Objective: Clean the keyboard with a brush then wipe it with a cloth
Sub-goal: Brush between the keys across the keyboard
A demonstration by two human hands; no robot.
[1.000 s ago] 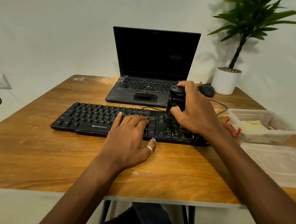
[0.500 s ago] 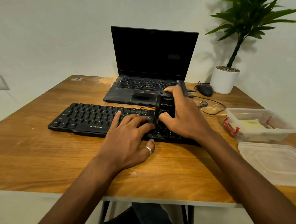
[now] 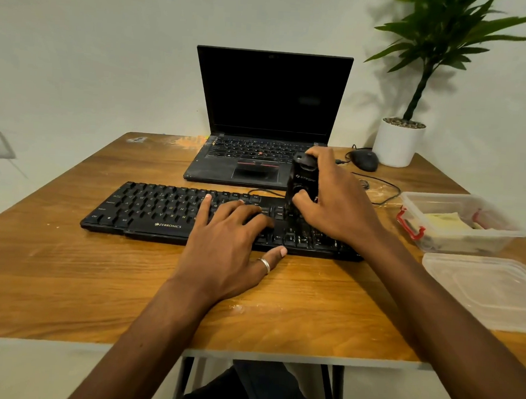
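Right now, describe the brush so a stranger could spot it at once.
On the wooden table, find the black keyboard before the laptop. Over its right end, the right hand grips an upright black block: the brush. Unlike the low, rounded mouse behind, it stands tall with pale lettering.

There is only one view, worn on the person's head. It looks forward and down over the counter (image 3: 63, 279) toward the wall (image 3: 95, 47) behind the laptop (image 3: 272, 94). It is close: both forearms (image 3: 159, 332) enter from the lower edge, and the keyboard (image 3: 161, 211) lies near the middle.
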